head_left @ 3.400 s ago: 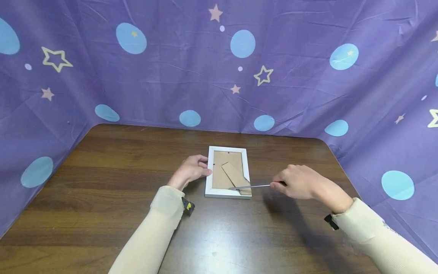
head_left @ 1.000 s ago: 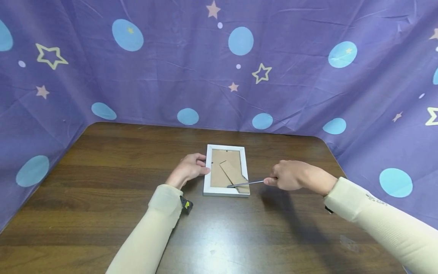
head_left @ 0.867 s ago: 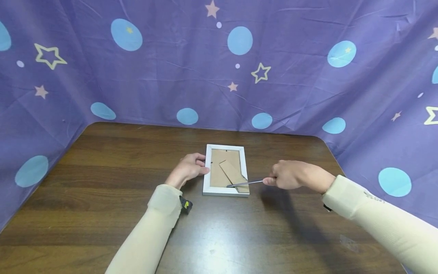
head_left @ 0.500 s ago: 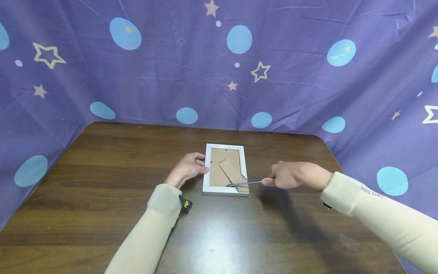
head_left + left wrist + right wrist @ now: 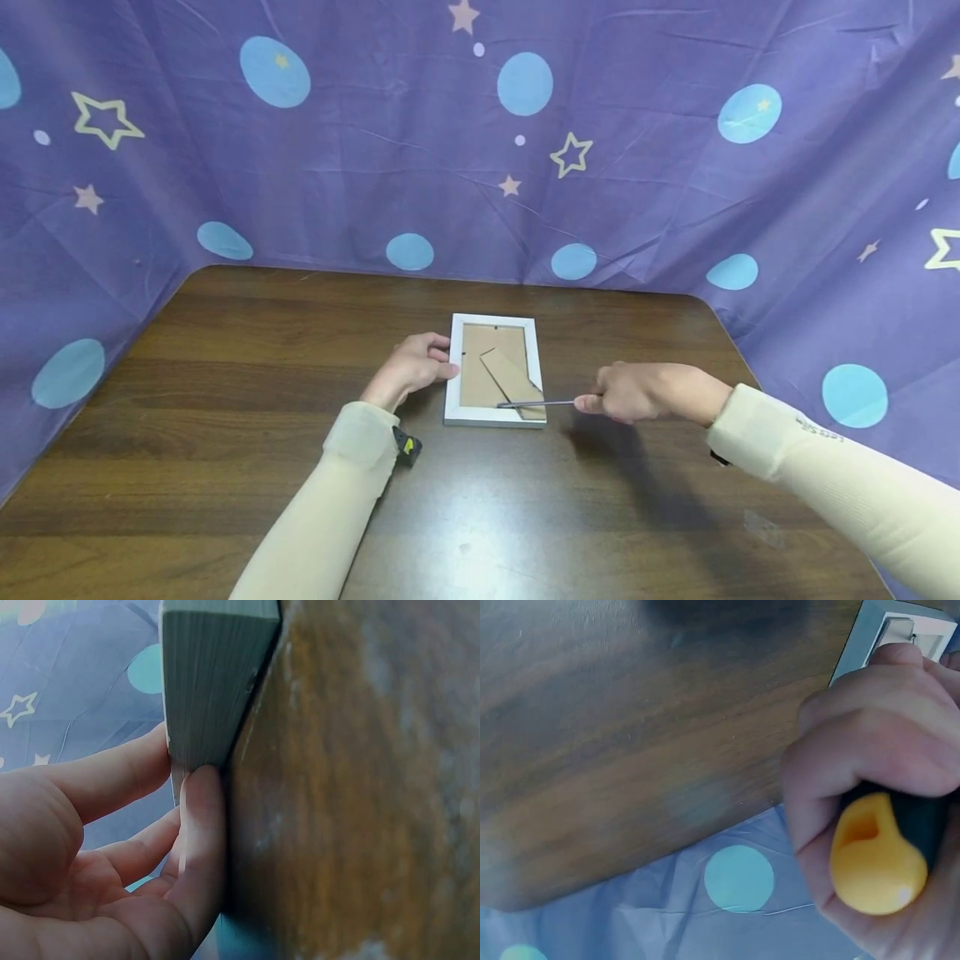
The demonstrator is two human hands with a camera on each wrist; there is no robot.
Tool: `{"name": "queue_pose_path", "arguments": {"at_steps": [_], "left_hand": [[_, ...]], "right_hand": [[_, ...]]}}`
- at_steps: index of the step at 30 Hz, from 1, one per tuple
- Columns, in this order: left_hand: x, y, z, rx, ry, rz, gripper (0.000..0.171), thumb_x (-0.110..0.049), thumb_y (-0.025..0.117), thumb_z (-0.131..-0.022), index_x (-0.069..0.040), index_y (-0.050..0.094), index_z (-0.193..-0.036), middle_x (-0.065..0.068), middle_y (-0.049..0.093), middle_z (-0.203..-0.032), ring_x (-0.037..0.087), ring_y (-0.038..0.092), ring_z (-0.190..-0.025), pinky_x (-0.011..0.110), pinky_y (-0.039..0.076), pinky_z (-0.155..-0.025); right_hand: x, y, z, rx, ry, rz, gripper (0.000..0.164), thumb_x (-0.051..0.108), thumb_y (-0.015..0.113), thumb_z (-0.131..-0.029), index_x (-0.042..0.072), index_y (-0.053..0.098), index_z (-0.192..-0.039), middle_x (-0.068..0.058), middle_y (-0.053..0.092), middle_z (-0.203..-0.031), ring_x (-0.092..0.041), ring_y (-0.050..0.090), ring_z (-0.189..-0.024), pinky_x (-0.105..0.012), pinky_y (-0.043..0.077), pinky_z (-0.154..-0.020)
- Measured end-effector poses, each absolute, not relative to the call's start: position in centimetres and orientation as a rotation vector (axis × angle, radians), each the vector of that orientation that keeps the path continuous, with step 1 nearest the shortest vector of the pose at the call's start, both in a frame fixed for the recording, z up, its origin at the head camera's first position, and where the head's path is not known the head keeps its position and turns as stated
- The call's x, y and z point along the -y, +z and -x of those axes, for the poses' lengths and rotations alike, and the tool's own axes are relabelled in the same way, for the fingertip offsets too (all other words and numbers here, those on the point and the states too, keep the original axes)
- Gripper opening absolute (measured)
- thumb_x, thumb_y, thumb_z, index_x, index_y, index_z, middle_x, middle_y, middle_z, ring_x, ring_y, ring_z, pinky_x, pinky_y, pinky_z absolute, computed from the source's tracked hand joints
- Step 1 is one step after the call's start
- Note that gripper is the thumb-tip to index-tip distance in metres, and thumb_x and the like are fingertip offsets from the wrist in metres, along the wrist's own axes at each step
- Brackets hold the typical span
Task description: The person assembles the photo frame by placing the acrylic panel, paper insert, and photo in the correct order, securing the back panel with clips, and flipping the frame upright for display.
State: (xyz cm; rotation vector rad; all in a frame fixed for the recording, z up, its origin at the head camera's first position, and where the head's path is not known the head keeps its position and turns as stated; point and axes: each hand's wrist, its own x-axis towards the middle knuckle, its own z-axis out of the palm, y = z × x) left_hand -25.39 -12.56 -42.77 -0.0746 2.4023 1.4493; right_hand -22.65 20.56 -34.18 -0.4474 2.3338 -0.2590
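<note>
A white picture frame [image 5: 480, 415] lies back side up on the table, its brown backing board [image 5: 483, 339] and slanted stand leg [image 5: 507, 375] showing. My left hand [image 5: 412, 363] grips the frame's left edge, thumb on the upper face and fingers against the side [image 5: 202, 697]. In my right hand [image 5: 633, 392] is a screwdriver [image 5: 551, 403], fingers curled round its yellow and black handle [image 5: 877, 862]. Its thin metal shaft crosses the stand's lower end almost level, the tip near the backing's lower edge. The handle is mostly hidden by the hand in the head view.
The brown wooden table [image 5: 247, 400] has rounded far corners. A purple curtain [image 5: 360, 125] with stars and blue spots hangs behind it and along both sides. A small clear patch [image 5: 763, 528] lies on the tabletop near the right forearm.
My right hand has shifted left towards the frame, then dipped slightly, levelling the screwdriver's shaft. The tip stays near the same spot. My left hand and the frame keep their places.
</note>
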Motion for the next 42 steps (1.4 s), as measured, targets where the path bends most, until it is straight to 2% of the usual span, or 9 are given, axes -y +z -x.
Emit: {"name": "queue_pose_path", "arguments": {"at_steps": [4,11,18,29,37,42], "left_hand": [[12.6,-42.8,25.4,-2.411,1.438,0.079,0.061,-0.012,0.078,-0.095,-0.001,0.054,-0.15,0.02,0.067,-0.135,0.036,0.065,-0.124,0.048,0.051,-0.112],[12.6,-42.7,25.3,-2.41,1.447,0.075,0.061,-0.011,0.078,-0.094,0.0,0.054,-0.149,0.02,0.067,-0.135,0.036,0.065,-0.123,0.049,0.051,-0.111],[12.7,-42.7,25.3,-2.406,1.46,0.081,0.061,-0.01,0.078,-0.094,0.0,0.054,-0.149,0.021,0.067,-0.135,0.036,0.066,-0.123,0.048,0.052,-0.111],[12.6,-42.6,25.3,-2.394,1.459,0.086,0.061,-0.011,0.078,-0.095,-0.001,0.054,-0.15,0.02,0.068,-0.134,0.035,0.066,-0.123,0.048,0.051,-0.112],[12.6,-42.8,25.3,-2.412,1.447,0.098,0.061,-0.013,0.079,-0.094,-0.003,0.055,-0.149,0.018,0.07,-0.133,0.034,0.066,-0.124,0.049,0.05,-0.112],[12.6,-42.8,25.3,-2.415,1.448,0.092,0.061,-0.013,0.079,-0.094,-0.002,0.055,-0.149,0.018,0.07,-0.133,0.034,0.066,-0.124,0.049,0.05,-0.112]], "right_hand": [[-20.9,-34.7,22.3,-2.356,-0.3,0.488,0.059,0.043,0.053,-0.111,0.018,0.051,-0.058,0.009,0.039,-0.052,-0.007,0.028,-0.051,-0.026,0.03,-0.052],[-21.7,-35.4,21.8,-2.376,-0.324,0.622,0.064,0.043,0.048,-0.113,0.014,0.056,-0.056,0.01,0.045,-0.052,-0.008,0.038,-0.054,-0.027,0.044,-0.063],[-22.2,-35.5,21.8,-2.38,-0.344,0.638,0.065,0.043,0.048,-0.113,0.015,0.053,-0.055,0.011,0.041,-0.05,-0.008,0.033,-0.052,-0.027,0.04,-0.06],[-22.6,-35.0,21.8,-2.398,-0.346,0.675,0.06,0.045,0.049,-0.112,0.018,0.056,-0.058,0.011,0.043,-0.052,-0.006,0.035,-0.053,-0.025,0.036,-0.055],[-22.7,-34.4,21.4,-2.473,-0.411,0.716,0.053,0.043,0.048,-0.113,0.017,0.057,-0.067,0.01,0.049,-0.058,-0.007,0.042,-0.054,-0.028,0.042,-0.056],[-22.7,-34.2,21.1,-2.612,-0.336,0.753,0.045,0.04,0.047,-0.113,0.023,0.058,-0.073,0.012,0.054,-0.065,-0.007,0.05,-0.062,-0.032,0.047,-0.065]]}}
